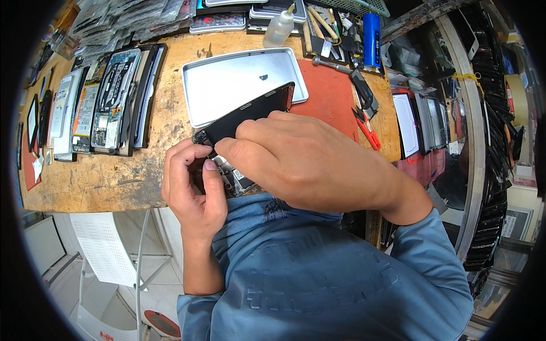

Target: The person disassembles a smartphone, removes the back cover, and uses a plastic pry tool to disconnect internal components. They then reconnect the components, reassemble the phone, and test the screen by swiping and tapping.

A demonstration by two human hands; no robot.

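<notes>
An opened phone [238, 181] is held over my lap at the table's front edge, its inner parts showing. Its dark flat panel [253, 108] stands tilted up along the far side, like a lifted screen. At the phone's left end, the thumb and fingers of my left hand [196, 190] grip it near the corner. My right hand [290, 153] lies over the phone's middle with its fingers curled in and thumb pointing left. What those fingers hold is hidden behind the hand. Just beyond lies a shallow white metal tray [205, 108] with a small dark piece [263, 77] in it.
Opened phones [116, 94] stand stacked at the left. A clear bottle [278, 28] and blue cylinder [371, 40] stand at the back. Right of the tray are an orange mat [327, 91], a screwdriver [330, 64] and red-handled pliers [368, 132]. A white folding chair [105, 244] stands at lower left.
</notes>
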